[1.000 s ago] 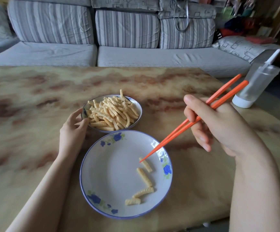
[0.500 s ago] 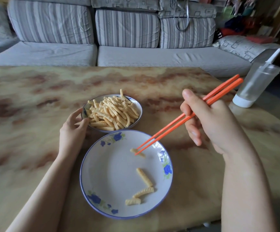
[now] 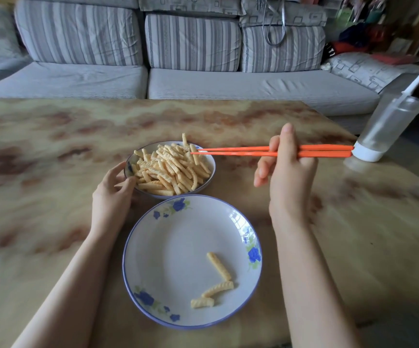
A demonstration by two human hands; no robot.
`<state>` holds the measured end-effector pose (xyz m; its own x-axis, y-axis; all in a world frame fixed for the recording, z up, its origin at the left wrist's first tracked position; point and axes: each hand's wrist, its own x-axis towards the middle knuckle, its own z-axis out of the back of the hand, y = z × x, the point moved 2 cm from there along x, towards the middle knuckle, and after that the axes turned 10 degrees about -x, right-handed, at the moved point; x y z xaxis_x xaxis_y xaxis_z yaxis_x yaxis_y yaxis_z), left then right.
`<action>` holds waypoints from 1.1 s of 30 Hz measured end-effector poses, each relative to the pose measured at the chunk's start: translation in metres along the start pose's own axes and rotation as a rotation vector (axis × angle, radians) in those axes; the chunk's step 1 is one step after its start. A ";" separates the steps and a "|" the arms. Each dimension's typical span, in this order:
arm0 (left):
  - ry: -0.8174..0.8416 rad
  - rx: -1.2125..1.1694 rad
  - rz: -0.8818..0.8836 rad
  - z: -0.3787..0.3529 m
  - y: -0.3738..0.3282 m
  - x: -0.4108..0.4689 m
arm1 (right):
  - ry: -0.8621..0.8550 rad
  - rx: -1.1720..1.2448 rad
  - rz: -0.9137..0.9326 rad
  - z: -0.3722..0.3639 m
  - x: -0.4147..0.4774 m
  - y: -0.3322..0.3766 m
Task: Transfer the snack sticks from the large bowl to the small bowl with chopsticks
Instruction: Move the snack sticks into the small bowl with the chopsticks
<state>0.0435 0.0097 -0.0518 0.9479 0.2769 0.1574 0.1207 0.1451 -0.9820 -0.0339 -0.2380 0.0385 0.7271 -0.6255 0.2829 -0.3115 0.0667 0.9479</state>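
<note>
My right hand (image 3: 291, 177) clamps the chopsticks (image 3: 241, 151), tips seemingly pinching a snack stick (image 3: 195, 154) over the small bowl (image 3: 212, 175)'s right rim, my left hand (image 3: 111, 197) curled on its left rim; dropped there, it could tumble off the heap (image 3: 170, 169) and land outside.

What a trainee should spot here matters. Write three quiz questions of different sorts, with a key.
1. How many snack sticks lie in the large bowl?
2. True or false: the left hand touches neither bowl.
3. The tips of the chopsticks held by the right hand are over: A the small bowl; B the large bowl; C neither bowl.

Key
1. Three.
2. False: it holds the small bowl's rim.
3. A.
</note>
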 end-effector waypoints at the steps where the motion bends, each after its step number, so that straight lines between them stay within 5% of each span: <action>1: 0.001 -0.001 -0.002 0.000 0.000 0.000 | 0.002 0.000 0.003 -0.003 0.000 -0.003; 16: 0.008 0.006 0.006 0.000 0.004 0.003 | 0.139 -0.075 -0.017 0.003 0.006 -0.002; 24: 0.004 0.000 -0.017 0.000 -0.001 0.000 | 0.542 -0.289 -0.090 0.042 0.008 0.022; 33: 0.000 0.014 -0.016 0.000 0.000 0.000 | 0.652 -0.417 -0.062 0.059 -0.003 0.042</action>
<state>0.0437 0.0103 -0.0521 0.9458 0.2745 0.1735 0.1322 0.1625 -0.9778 -0.0855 -0.2792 0.0688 0.9891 -0.0624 0.1337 -0.0962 0.4140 0.9052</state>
